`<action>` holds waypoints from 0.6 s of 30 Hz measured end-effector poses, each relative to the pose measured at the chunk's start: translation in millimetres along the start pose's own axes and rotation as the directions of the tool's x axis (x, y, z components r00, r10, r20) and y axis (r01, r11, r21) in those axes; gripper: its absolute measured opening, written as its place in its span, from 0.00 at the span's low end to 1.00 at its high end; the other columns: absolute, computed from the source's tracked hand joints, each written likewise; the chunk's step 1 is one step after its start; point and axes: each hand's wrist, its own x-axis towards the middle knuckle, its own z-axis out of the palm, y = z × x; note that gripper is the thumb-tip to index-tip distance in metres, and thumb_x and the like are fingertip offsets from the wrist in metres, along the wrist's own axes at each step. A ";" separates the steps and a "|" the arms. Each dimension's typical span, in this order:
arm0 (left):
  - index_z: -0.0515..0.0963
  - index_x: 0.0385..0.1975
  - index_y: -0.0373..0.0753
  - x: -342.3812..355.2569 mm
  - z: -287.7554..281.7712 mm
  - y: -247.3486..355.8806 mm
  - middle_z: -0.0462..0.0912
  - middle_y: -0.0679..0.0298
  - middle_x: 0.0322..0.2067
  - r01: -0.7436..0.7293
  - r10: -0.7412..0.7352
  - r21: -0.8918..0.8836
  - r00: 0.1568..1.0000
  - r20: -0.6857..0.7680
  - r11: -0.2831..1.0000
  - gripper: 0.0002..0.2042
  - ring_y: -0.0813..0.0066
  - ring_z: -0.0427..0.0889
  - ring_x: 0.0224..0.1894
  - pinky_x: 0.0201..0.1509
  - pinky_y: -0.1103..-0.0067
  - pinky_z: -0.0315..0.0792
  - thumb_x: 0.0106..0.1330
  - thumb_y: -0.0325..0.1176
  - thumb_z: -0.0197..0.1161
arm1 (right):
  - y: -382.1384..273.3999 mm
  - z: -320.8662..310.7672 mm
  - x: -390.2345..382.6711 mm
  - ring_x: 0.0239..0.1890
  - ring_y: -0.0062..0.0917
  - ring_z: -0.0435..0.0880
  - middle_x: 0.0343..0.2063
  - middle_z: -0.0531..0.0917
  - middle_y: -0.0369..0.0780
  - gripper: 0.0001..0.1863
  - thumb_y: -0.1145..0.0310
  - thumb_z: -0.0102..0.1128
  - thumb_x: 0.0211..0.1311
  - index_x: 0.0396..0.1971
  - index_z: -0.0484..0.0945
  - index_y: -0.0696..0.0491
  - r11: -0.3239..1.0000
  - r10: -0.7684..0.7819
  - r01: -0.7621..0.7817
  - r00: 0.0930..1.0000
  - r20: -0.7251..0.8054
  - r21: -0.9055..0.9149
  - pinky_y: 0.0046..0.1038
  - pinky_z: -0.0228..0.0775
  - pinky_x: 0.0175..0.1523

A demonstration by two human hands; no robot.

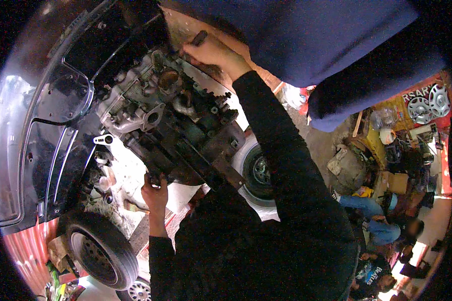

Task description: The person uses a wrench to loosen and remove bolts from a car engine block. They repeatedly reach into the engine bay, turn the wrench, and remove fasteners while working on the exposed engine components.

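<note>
Gripping engine block (178, 125) between them, left hand (154, 193) below, right hand (213, 52) above.

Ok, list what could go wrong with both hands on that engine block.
1. The left hand grips the lower edge of the greasy engine block; a slip could pinch fingers under it.
2. The right hand holds a dark tool at the top, beside the car body panel; if it jumps off, knuckles may hit metal.
3. People sit close by on the right; a dropped part could roll toward them.
</note>
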 end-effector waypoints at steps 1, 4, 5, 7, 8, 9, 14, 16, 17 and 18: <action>0.80 0.40 0.35 2.8 -5.6 21.8 0.88 0.55 0.28 -0.012 0.012 0.043 1.000 0.013 0.999 0.13 0.56 0.89 0.28 0.34 0.66 0.80 0.64 0.38 0.69 | 9.0 -1.5 3.5 0.42 0.40 0.90 0.36 0.90 0.46 0.27 0.44 0.64 0.64 0.42 0.87 0.57 0.991 0.130 -0.118 0.972 0.198 -0.070 0.37 0.79 0.56; 0.80 0.40 0.35 5.9 -7.8 31.4 0.89 0.55 0.28 -0.024 0.021 0.087 0.999 0.029 0.996 0.13 0.57 0.89 0.27 0.34 0.67 0.80 0.65 0.38 0.69 | 18.1 12.7 4.1 0.44 0.42 0.89 0.39 0.90 0.48 0.29 0.43 0.65 0.63 0.44 0.86 0.57 0.997 0.066 -0.062 0.995 0.077 -0.052 0.39 0.79 0.55; 0.80 0.39 0.35 7.0 -7.4 31.1 0.89 0.55 0.28 -0.025 0.022 0.087 0.999 0.032 0.996 0.13 0.57 0.89 0.27 0.34 0.67 0.80 0.65 0.38 0.69 | 19.9 14.9 3.2 0.44 0.43 0.89 0.39 0.89 0.49 0.30 0.43 0.65 0.62 0.45 0.86 0.58 0.998 0.044 -0.042 0.998 0.036 -0.047 0.40 0.79 0.55; 0.80 0.39 0.35 -0.2 -10.8 31.9 0.88 0.55 0.27 -0.005 0.004 0.094 1.000 0.007 0.996 0.13 0.57 0.88 0.27 0.33 0.67 0.80 0.65 0.39 0.69 | -1.5 8.1 -8.9 0.45 0.46 0.88 0.42 0.89 0.51 0.30 0.44 0.65 0.61 0.46 0.85 0.58 0.996 -0.083 0.076 0.980 -0.180 -0.043 0.42 0.78 0.55; 0.80 0.40 0.35 1.9 -10.2 34.0 0.88 0.56 0.27 -0.012 0.012 0.090 1.000 0.000 0.996 0.14 0.57 0.88 0.26 0.33 0.67 0.80 0.65 0.39 0.69 | -0.8 1.3 -6.6 0.46 0.47 0.88 0.43 0.89 0.51 0.30 0.43 0.64 0.61 0.46 0.85 0.58 0.998 -0.045 0.038 0.981 -0.191 -0.042 0.43 0.78 0.56; 0.80 0.40 0.34 2.1 -10.5 31.3 0.88 0.55 0.27 0.006 -0.007 0.072 1.000 0.017 0.997 0.14 0.57 0.88 0.26 0.33 0.67 0.80 0.65 0.39 0.69 | -8.1 -2.7 -5.3 0.46 0.47 0.88 0.44 0.88 0.51 0.30 0.43 0.64 0.61 0.46 0.85 0.58 0.999 -0.013 0.006 0.981 -0.193 -0.036 0.43 0.78 0.56; 0.79 0.43 0.34 0.4 -11.6 19.6 0.89 0.55 0.29 0.055 -0.059 0.066 0.996 0.063 0.996 0.16 0.59 0.88 0.25 0.31 0.68 0.80 0.63 0.40 0.70 | -36.5 -6.5 -8.6 0.40 0.42 0.88 0.35 0.90 0.46 0.26 0.47 0.59 0.69 0.44 0.86 0.59 0.929 0.107 0.029 0.934 0.341 -0.369 0.39 0.78 0.50; 0.79 0.43 0.35 9.0 -1.0 15.3 0.88 0.55 0.28 -0.006 0.000 0.083 0.998 0.070 0.997 0.16 0.59 0.87 0.24 0.30 0.68 0.80 0.62 0.40 0.70 | -4.9 -8.0 -0.4 0.39 0.41 0.88 0.34 0.90 0.46 0.27 0.47 0.59 0.69 0.44 0.86 0.59 0.971 -0.147 0.144 0.989 -0.003 -0.188 0.39 0.78 0.49; 0.79 0.43 0.36 9.7 -0.4 11.9 0.88 0.56 0.28 -0.022 0.016 0.100 0.998 0.064 0.995 0.16 0.60 0.87 0.23 0.30 0.68 0.80 0.62 0.40 0.70 | 2.9 -7.4 3.1 0.38 0.40 0.89 0.33 0.90 0.46 0.27 0.46 0.59 0.70 0.44 0.86 0.60 0.966 -0.252 0.237 0.951 -0.181 -0.102 0.39 0.78 0.49; 0.79 0.43 0.37 -1.5 -4.7 12.5 0.87 0.57 0.27 0.041 -0.042 0.023 0.999 0.019 0.999 0.17 0.59 0.87 0.24 0.29 0.68 0.79 0.61 0.39 0.71 | -24.8 -8.5 -8.4 0.35 0.37 0.89 0.32 0.90 0.45 0.26 0.47 0.59 0.70 0.44 0.86 0.59 0.993 -0.090 0.089 0.996 0.001 -0.071 0.37 0.79 0.46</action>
